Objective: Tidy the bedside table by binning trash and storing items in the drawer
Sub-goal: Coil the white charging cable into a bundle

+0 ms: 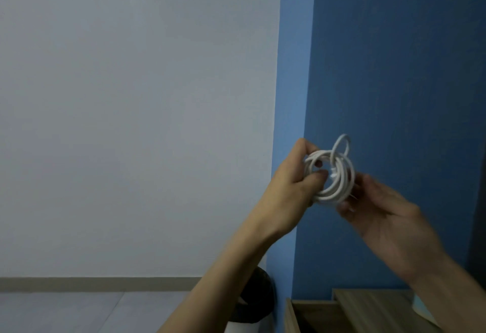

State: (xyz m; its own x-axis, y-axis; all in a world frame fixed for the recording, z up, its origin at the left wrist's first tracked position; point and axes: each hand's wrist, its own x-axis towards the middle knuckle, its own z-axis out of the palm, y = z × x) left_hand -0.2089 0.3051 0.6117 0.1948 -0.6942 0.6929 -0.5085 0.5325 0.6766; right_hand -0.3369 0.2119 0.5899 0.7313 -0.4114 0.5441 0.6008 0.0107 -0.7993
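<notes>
Both hands — left hand (292, 188), right hand (378, 211) — hold coiled white cable (332, 174).

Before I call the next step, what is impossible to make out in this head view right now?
- Open wooden drawer: inside cut off by the bottom edge.
- Wooden bedside table top: mostly hidden by the right forearm and cut by the frame.
- Dark round bin: contents hidden behind the left forearm.
- Right hand: motion-blurred, grip unclear.
- Coiled white cable, pinched by the left hand: ends too small to identify.
</notes>
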